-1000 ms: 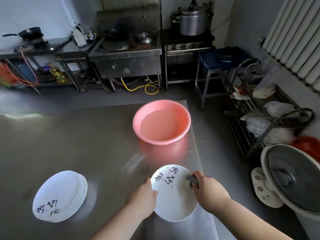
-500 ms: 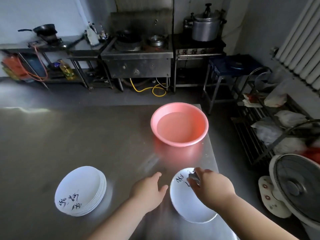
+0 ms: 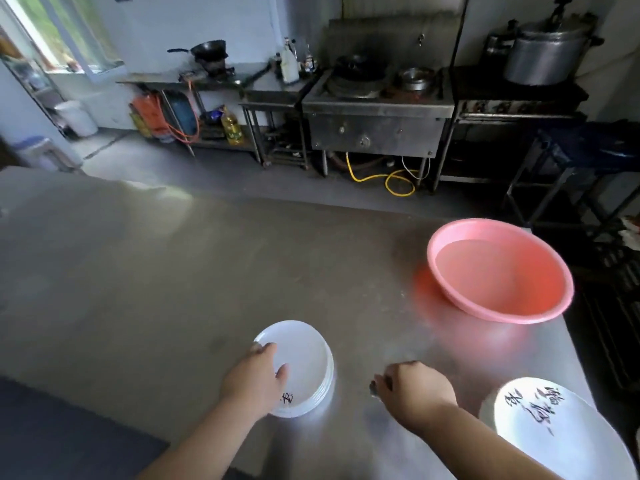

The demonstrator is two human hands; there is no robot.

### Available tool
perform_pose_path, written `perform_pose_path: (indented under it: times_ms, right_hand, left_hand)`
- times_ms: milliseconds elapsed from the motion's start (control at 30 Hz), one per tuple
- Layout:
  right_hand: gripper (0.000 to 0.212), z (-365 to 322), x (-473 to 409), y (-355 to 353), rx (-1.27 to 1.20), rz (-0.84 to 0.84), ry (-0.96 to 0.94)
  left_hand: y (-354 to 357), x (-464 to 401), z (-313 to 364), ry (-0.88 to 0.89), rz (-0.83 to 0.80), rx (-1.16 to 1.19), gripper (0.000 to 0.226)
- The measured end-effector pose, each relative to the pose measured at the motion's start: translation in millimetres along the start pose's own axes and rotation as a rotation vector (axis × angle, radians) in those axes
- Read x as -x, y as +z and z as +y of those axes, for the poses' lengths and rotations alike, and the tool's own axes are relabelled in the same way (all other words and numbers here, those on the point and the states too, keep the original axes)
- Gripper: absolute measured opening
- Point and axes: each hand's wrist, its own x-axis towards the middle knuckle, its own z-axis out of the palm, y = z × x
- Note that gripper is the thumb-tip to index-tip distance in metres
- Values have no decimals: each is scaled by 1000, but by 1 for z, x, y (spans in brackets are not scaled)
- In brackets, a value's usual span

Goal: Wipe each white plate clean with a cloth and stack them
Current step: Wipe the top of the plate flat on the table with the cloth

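White plate stack [image 3: 304, 362] under left grip [image 3: 258, 379], fingers relaxed; right grip [image 3: 414, 389] curls round grey cloth [image 3: 374, 388].

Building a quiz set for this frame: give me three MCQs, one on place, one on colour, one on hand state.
1. Where is the basin?
A. table's far right
B. on the stove
C. on the floor

2. What colour is the basin?
A. blue
B. pink
C. green

3. What is the left hand doing?
A. holding the cloth
B. resting on the stack
C. dipping in the basin

Key: 1 A, it sits on the table near the right edge; 2 B, its rim and walls are pink; 3 B, its fingers lie on the top plate, while the right hand pinches the cloth.
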Motion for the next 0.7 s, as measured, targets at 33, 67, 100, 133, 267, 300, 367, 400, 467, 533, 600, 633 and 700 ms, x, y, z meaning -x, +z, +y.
perform_pose_path:
  times_ms: [33, 67, 100, 133, 267, 300, 367, 400, 467, 533, 600, 633, 700]
  right_hand:
    - [32, -12, -7, 7, 2, -25, 10]
    - [27, -24, -13, 14, 4, -46, 18]
    - [24, -35, -20, 20, 1, -64, 26]
    - [22, -45, -26, 25, -8, -84, 33]
    - [20, -78, -48, 37, -79, -174, 53]
    - [20, -85, -53, 39, -99, -183, 56]
    - [20, -95, -62, 45, -107, -172, 62]
    - [22, -98, -65, 48, -88, -157, 64]
    - [27, -102, -69, 53, -35, -131, 69]
    - [27, -104, -70, 56, 6, -119, 69]
    - [23, -105, -69, 57, 14, -111, 72]
    - [21, -105, -68, 56, -3, -106, 82]
    - [15, -103, -65, 56, -83, -99, 119]
  left_hand:
    - [1, -4, -13, -18, 1, 18, 41]
    - [2, -7, -24, -32, 2, 32, 47]
    - [3, -11, -33, -43, 1, 40, 50]
    - [3, -14, -41, -51, -8, 45, 49]
    - [7, -25, -61, -31, -59, 28, 26]
    - [8, -27, -63, -26, -61, 26, 24]
    - [10, -30, -65, -20, -55, 28, 22]
    - [11, -31, -66, -16, -49, 40, 21]
    - [15, -32, -67, -7, -38, 72, 18]
    - [18, -33, -69, 5, -27, 106, 17]
    - [21, -33, -72, 17, -16, 144, 16]
    - [22, -33, -73, 24, -12, 163, 16]
    - [25, -33, -75, 39, -8, 201, 15]
